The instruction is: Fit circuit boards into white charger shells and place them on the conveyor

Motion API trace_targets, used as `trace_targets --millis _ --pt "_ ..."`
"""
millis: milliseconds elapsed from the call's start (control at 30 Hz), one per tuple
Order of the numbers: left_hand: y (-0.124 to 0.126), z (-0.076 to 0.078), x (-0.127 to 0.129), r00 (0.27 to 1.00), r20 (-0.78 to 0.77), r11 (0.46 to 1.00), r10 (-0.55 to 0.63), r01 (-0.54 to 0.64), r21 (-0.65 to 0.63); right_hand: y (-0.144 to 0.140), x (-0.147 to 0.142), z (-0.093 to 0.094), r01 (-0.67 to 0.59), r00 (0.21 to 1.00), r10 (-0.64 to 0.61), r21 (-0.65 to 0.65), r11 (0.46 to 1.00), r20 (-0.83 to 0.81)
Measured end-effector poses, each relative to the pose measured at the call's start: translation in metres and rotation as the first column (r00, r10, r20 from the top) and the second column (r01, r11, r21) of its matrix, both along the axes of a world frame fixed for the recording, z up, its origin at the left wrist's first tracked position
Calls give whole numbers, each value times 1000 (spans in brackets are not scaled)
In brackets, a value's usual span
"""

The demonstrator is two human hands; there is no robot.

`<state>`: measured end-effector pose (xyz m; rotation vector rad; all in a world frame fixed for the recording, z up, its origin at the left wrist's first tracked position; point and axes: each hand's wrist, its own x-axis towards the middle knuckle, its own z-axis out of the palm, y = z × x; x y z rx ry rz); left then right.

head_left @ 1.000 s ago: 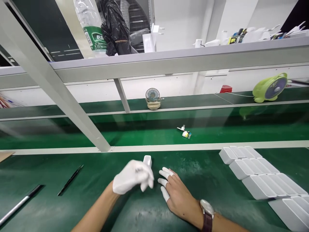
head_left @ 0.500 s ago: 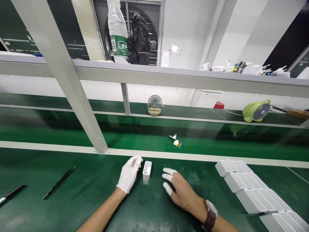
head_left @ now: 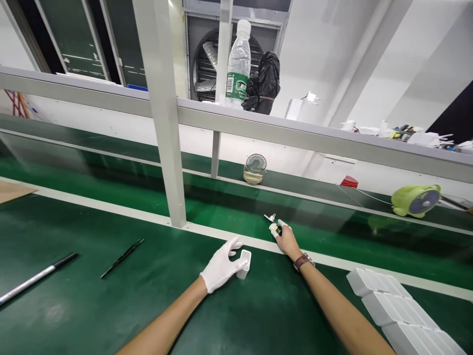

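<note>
The left hand (head_left: 222, 265), in a white glove, is loosely opened beside the white case (head_left: 243, 267), its thumb against the case and its fingers reaching past the case's far left side; no firm grip shows. The case stands on the surface (head_left: 236, 320) near its far edge, just short of the pale strip (head_left: 340, 265).

The right hand reaches over that strip to the green belt (head_left: 229, 217), thumb and fingers (head_left: 288, 240) part closed around the small circuit board (head_left: 275, 228); whether they already bear on it cannot be told. The plug piece (head_left: 271, 217) lies just beyond.

The board is probably light, stiff and fragile, with parts that could bend, so its edges make the best hold. The case looks like light, smooth plastic that could slide or tip; thumb and fingers on its opposite long walls would steady it.

Rows of white cases (head_left: 397, 298) stand toward the surface's right edge; tweezers (head_left: 122, 259) and a pen (head_left: 39, 277) lie toward its left edge.
</note>
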<state>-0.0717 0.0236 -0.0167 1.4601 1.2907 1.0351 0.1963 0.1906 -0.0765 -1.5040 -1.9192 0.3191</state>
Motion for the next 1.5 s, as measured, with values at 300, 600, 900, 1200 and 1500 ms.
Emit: trace_targets --millis 300,600,900,1200,1500 --pt "-2 -15 3 989 -143 996 -46 55 63 -96 0 8 -92 982 86 -33 995 -167" --pt "-3 -15 14 956 -291 993 -47 77 92 -215 19 42 -239 966 237 -9 971 -103" --pt "-5 -10 17 953 -301 995 -43 67 70 -216 23 78 -469 849 469 -62 881 245" --pt "-13 -8 19 900 -434 996 33 7 89 -191 35 42 -502 845 534 -380 777 -23" --pt "-17 -6 24 851 -522 987 53 37 159 -199 31 40 -543 839 538 -149 826 -75"
